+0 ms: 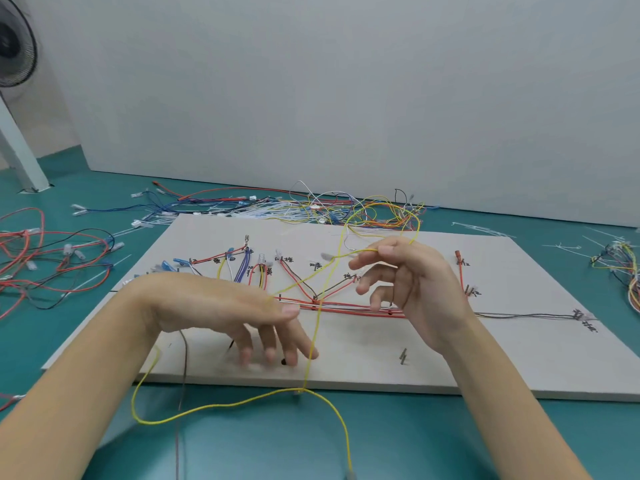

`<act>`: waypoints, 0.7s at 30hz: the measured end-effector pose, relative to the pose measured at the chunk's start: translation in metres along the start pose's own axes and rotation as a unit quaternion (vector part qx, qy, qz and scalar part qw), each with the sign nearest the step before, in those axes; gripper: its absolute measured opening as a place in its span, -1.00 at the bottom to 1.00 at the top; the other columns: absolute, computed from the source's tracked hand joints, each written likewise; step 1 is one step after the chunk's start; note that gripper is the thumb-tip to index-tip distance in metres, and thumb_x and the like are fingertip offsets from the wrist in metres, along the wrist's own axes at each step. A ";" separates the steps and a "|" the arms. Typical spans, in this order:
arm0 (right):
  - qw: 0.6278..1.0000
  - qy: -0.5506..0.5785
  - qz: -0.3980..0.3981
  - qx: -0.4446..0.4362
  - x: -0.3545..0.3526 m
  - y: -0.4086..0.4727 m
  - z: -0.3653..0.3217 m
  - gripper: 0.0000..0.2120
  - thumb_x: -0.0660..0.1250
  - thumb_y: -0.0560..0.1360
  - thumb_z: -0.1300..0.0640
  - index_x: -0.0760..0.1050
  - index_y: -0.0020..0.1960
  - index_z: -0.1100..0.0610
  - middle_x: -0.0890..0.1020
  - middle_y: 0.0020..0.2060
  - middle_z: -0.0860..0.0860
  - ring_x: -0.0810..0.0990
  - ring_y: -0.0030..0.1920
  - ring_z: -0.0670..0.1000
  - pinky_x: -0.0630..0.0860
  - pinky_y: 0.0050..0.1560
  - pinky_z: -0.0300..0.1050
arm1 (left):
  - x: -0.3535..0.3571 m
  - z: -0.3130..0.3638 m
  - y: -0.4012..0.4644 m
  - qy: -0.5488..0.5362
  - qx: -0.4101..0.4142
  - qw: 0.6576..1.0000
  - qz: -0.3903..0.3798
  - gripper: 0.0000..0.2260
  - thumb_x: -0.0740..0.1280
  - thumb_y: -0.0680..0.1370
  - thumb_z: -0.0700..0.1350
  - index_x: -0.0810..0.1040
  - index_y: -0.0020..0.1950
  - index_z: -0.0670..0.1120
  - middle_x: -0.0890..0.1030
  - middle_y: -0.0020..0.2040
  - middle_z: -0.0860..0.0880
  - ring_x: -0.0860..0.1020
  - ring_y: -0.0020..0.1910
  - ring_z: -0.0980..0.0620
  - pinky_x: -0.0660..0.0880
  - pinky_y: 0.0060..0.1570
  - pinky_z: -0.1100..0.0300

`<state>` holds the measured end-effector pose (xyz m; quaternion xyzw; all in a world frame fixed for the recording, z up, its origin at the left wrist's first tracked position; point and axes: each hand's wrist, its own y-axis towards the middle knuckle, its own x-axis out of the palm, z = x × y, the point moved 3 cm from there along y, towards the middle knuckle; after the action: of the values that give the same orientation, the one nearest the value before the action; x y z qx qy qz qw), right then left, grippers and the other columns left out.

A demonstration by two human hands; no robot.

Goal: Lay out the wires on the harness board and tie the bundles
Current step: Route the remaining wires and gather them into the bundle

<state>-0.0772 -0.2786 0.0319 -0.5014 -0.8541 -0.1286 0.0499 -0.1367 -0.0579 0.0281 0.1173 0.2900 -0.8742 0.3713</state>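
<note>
Teal floor (pixel 398 438), white wall behind. Head view: harness board (pixel 502 358) flat on floor, red wire run (pixel 346 308) laid across its middle. Right hand (pixel 412 282) raised over board, thumb and forefinger pinching yellow wire (pixel 313 341). Left hand (pixel 235 313) over board's near part, fingers spread, blurred; whether it holds wire, cannot tell. Loose wire heap (pixel 311 209) beyond board's far edge.

A plain white wall (pixel 346 81) is seen behind a teal floor (pixel 398 438), with a fan (pixel 14 46) at left.
</note>
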 end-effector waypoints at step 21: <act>0.976 0.163 0.136 0.053 -0.024 0.002 -0.009 -0.87 0.38 0.41 0.25 0.44 -0.12 0.14 0.50 -0.33 0.03 0.61 -0.36 -0.01 0.57 -0.33 -0.23 | 0.006 0.007 0.038 0.006 0.158 0.892 0.424 -0.84 0.33 0.59 -0.13 0.68 -0.09 0.05 0.58 -0.29 0.05 0.41 -0.33 0.15 0.31 -0.31 0.33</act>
<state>-0.0640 -0.3007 0.0354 -0.5815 -0.7643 -0.1547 0.2319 -0.1133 -0.0865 0.0156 0.2912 0.0731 -0.6673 0.6816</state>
